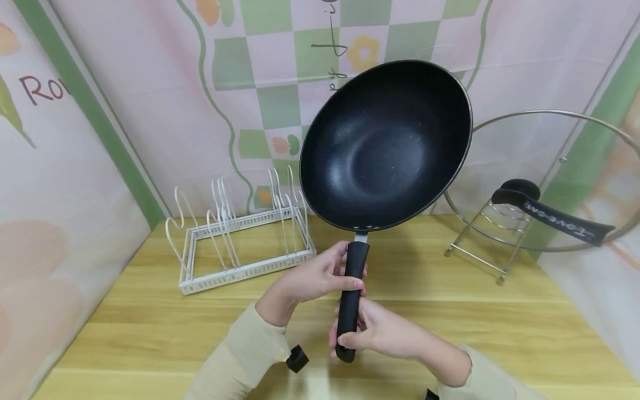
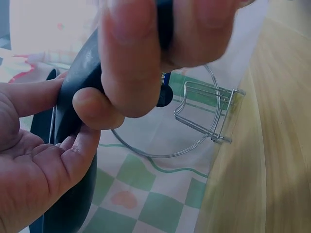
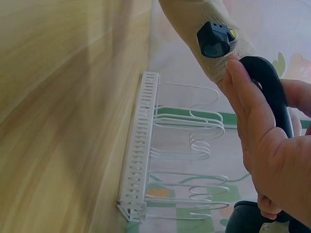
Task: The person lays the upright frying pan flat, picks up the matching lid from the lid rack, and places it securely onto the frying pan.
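Note:
A black frying pan [image 1: 387, 150] is held up above the table, its dark inside facing the head camera and its handle pointing down. My left hand [image 1: 325, 275] grips the upper part of the black handle [image 1: 356, 258], thumb across the front. Lower down, my right hand [image 1: 382, 330] holds the handle's end, with its thumb on the near side. In the left wrist view the fingers of both hands close round the handle. The right wrist view shows the handle's end [image 3: 267, 77] between fingers and thumb.
To the left on the wooden table [image 1: 150, 333] stands a white wire rack [image 1: 245, 272] with upright dividers. At the right, a glass lid [image 1: 540, 113] with a black knob and handle leans on a small metal stand [image 1: 475, 251]. Patterned cloth [image 1: 275, 61] lines the back and sides.

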Available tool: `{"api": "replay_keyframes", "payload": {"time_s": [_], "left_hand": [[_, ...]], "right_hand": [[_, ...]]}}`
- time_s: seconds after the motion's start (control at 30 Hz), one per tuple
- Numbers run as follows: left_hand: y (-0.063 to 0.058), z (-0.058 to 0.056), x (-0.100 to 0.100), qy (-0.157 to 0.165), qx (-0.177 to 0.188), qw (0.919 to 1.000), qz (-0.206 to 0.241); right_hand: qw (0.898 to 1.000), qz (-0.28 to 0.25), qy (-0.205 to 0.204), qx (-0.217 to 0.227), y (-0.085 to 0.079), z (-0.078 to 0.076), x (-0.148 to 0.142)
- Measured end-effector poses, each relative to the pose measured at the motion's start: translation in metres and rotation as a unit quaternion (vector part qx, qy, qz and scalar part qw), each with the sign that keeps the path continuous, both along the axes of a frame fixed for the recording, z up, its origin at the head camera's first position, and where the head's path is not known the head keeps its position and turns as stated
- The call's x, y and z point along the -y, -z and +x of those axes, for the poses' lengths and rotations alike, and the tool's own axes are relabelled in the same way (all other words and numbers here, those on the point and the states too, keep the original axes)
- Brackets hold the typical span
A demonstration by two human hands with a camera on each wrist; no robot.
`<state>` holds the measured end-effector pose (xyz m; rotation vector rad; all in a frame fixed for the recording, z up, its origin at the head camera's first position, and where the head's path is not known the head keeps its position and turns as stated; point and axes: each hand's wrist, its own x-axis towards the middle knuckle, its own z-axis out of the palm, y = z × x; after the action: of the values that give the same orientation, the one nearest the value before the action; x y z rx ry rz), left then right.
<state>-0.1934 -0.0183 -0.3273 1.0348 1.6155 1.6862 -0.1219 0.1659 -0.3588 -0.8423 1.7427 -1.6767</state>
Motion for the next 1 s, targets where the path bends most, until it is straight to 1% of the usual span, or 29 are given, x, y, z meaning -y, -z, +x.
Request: {"api": "replay_keyframes", "payload": {"time_s": [0.23, 0.4, 0.63, 0.83, 1.0], "left_hand": [[0.001, 0.002, -0.003, -0.036, -0.035, 0.9982, -0.032], [0.002, 0.002, -0.005, -0.047, -0.044, 0.9972, -0.038], [0.008, 0.001, -0.007, -0.046, -0.045, 0.9973, -0.035], [0.010, 0.002, -0.009, -0.053, -0.037, 0.9972, -0.036], [0.011, 0.003, -0.008, -0.050, -0.024, 0.9979, -0.033]], "right_hand": [[1.000, 0.007, 0.008, 0.007, 0.001, 0.000, -0.001], [1.000, 0.007, 0.008, 0.014, 0.002, 0.000, -0.003], [0.999, -0.002, 0.007, 0.048, 0.004, -0.001, -0.004], [0.998, -0.016, 0.003, 0.056, 0.008, -0.001, -0.003], [0.997, -0.037, -0.014, 0.063, 0.012, -0.002, -0.004]]}}
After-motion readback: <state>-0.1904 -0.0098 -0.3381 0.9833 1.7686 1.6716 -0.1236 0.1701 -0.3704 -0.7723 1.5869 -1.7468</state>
